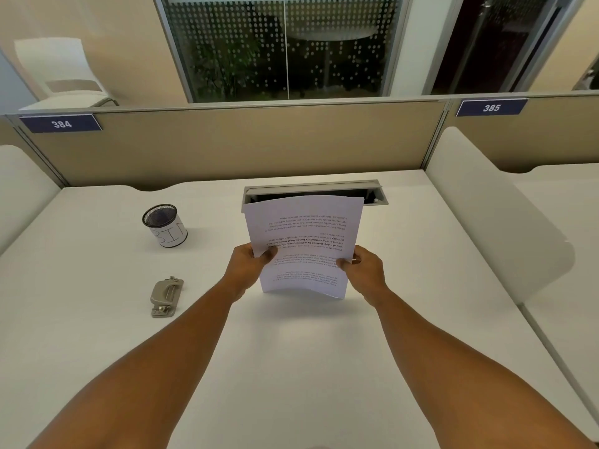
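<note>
White laminate desk top (291, 367) in a beige-partitioned cubicle lies under two bare forearms. Each thumb presses the front of the white printed paper (304, 234) at a side edge, and the other fingers are hidden behind it. The left hand (248, 265) and right hand (364, 268) grip it upright over mid-desk. Its text is upside down and too blurred to read, and its top covers part of a grey cable slot (311, 188). Both arms reach straight forward.
</note>
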Available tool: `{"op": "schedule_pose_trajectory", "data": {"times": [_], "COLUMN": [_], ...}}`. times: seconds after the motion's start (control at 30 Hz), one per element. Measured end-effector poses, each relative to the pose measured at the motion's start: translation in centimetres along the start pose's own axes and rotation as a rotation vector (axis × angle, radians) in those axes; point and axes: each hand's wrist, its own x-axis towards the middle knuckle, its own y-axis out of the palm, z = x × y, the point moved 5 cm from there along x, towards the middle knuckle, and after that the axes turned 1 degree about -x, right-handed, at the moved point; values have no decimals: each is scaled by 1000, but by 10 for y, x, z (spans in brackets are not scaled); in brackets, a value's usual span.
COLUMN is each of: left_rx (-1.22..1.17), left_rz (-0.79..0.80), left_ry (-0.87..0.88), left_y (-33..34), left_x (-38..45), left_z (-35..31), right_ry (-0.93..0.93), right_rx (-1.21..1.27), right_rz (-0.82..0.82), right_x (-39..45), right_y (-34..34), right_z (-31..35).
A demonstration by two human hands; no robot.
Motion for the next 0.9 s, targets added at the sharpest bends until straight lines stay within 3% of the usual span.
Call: {"op": "schedule_pose_trajectory", "data": {"times": [0.3, 0.5, 0.9], "left_rx": [75, 51, -142], "left_rz": [78, 44, -41], "left_ry": [-59, -52, -116], "left_y": [1, -3, -13], "left_x": [1, -1, -7], "left_z": [12, 9, 8], "right_ry": [-3, 1, 154], "right_rx": [12, 60, 446], "right_rz": [18, -28, -95], "right_x": [0, 1, 3], "right_y": [1, -4, -14], "right_z": [-2, 1, -7]}}
